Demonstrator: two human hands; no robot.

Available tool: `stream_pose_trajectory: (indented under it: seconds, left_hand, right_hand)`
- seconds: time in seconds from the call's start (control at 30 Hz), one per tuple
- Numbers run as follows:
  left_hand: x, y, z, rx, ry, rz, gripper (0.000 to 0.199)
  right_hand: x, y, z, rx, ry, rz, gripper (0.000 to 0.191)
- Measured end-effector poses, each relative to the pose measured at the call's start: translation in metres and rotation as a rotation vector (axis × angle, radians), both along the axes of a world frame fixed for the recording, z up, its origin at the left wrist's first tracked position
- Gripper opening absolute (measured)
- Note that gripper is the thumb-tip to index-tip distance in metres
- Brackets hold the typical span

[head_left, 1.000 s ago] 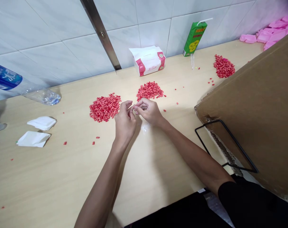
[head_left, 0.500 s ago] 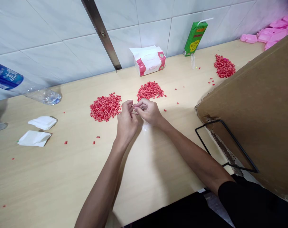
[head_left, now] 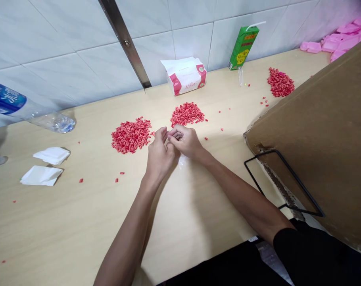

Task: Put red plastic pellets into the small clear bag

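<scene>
On the pale wooden table (head_left: 64, 226), the left hand (head_left: 159, 153) and right hand (head_left: 185, 142) meet at the fingertips, any pinched item hidden, just beside a red pellet heap (head_left: 131, 136) and below a second heap (head_left: 187, 114).

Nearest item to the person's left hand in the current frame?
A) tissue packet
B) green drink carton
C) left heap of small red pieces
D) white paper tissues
C: the left hand sits right beside the heap of small red pieces, while the other options lie much farther away.
</scene>
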State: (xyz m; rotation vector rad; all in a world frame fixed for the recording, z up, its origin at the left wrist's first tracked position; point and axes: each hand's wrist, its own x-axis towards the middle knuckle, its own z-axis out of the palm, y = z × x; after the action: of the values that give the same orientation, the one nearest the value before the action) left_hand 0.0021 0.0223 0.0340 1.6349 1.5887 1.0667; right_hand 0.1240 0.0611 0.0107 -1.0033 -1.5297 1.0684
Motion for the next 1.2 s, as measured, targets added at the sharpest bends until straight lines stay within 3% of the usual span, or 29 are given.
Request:
stream_pose_trajectory:
  seconds: [1.2]
  left_hand:
    - [0.0018, -0.0006, 0.0011, -0.02, 0.113, 0.014, 0.06]
  right_hand:
    - [0.0001, 0.0012, -0.002, 0.035, 0.037, 0.012, 0.003]
